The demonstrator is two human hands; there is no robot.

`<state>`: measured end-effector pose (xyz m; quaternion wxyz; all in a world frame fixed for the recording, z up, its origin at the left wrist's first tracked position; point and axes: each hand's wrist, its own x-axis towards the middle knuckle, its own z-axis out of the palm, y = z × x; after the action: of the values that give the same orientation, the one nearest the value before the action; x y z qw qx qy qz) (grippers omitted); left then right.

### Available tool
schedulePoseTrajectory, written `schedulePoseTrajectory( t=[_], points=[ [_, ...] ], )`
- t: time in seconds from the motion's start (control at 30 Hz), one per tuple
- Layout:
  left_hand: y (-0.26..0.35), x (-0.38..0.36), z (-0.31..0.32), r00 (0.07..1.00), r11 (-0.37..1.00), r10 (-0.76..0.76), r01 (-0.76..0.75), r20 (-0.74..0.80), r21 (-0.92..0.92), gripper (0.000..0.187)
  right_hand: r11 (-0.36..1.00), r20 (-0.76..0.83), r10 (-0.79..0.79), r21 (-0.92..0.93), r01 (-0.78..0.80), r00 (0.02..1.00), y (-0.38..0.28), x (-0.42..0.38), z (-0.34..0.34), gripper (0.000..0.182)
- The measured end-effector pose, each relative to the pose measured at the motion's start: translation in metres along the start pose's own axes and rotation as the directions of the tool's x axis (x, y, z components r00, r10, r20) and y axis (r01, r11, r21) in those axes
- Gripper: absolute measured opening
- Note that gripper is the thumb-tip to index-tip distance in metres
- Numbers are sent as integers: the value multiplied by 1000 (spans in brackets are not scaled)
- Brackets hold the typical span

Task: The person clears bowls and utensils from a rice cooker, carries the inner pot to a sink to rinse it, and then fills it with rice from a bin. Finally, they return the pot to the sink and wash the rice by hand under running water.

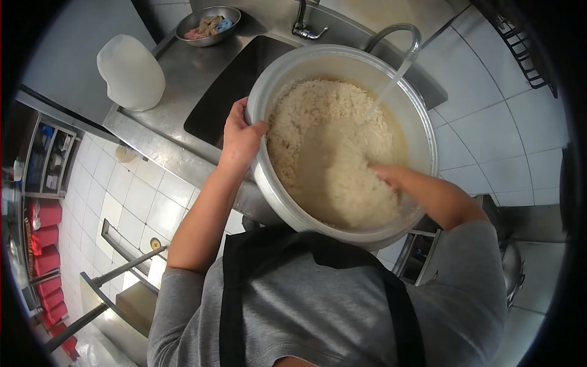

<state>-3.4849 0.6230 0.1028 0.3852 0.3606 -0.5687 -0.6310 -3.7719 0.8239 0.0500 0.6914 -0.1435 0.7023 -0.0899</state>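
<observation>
A large metal pot (264,165) rests tilted at the sink, holding wet white rice (318,101) and cloudy water. My left hand (243,134) grips the pot's rim on its left side, thumb over the edge. Inside the pot, my right hand (388,175) is sunk in the rice and water, so its fingertips are hidden. From a curved faucet spout (417,41), a stream of water (391,82) runs into the pot.
The dark sink basin (211,98) lies left of the pot. On the steel counter stand a translucent plastic jug (130,73) and a metal bowl (194,41) with cloths. A tap lever (312,32) is behind; a metal cart frame (110,287) stands at lower left.
</observation>
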Motion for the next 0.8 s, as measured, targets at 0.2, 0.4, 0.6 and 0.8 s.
schedulePoseTrajectory(
  t=[0.2,0.4,0.6,0.8],
  points=[
    [0,1,-2,1000,995,15,-15,1,99,52,692,-138,-348,629,354,927,-15,77,71,58],
    [3,1,-4,999,984,-42,36,31,177,56,759,-695,-289,253,600,659,-82,50,21,44],
    [-6,5,-7,1000,981,17,-21,22,193,55,742,-656,-668,-624,246,352,-133,88,-85,44],
    [-4,5,-6,1000,981,7,-10,19,193,57,510,-193,-704,-807,298,683,-216,51,24,59]
  ],
)
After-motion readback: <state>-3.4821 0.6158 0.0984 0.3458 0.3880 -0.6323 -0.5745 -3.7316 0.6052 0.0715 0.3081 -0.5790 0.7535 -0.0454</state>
